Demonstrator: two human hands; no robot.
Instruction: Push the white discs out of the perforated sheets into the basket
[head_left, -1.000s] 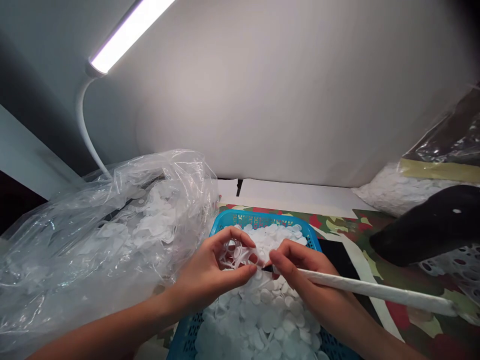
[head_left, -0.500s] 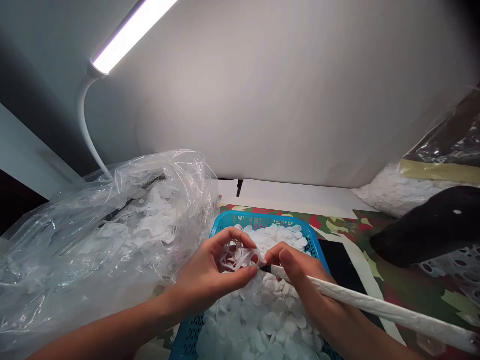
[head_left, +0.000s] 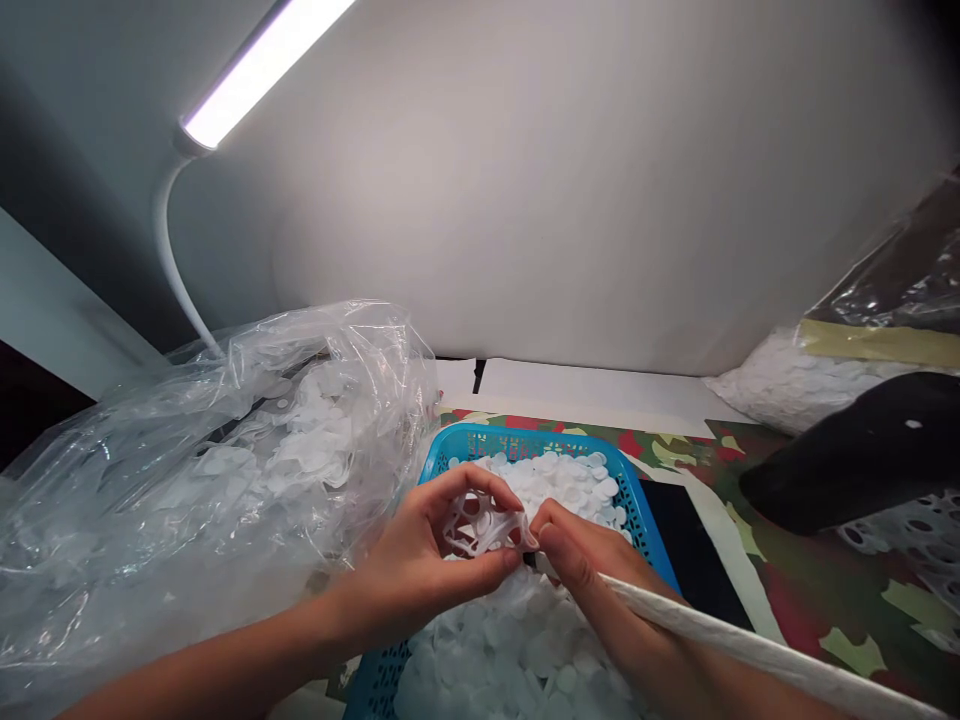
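My left hand [head_left: 427, 560] is closed around a crumpled white sheet full of round holes [head_left: 480, 525]. In my right hand [head_left: 600, 560] is a long white-wrapped stick [head_left: 720, 625] with a dark tip [head_left: 532, 558]. That tip is at the sheet's right edge, between the two hands; its exact contact is hidden by the fingers. My right thumb and forefinger are also close to the sheet's edge. Below both hands, a blue plastic basket [head_left: 649, 510] holds a heap of small white discs [head_left: 525, 650].
At left lies a large clear plastic bag [head_left: 150, 560] with white pieces [head_left: 315, 430] in it. A lamp [head_left: 255, 80] shines above. On the right are a black rounded object [head_left: 855, 450], a bag of white pieces [head_left: 787, 385] and a dark flat panel [head_left: 697, 550] beside the basket.
Both hands have shifted slightly down, still together at the sheet. The far end of the stick has swung lower on the right.
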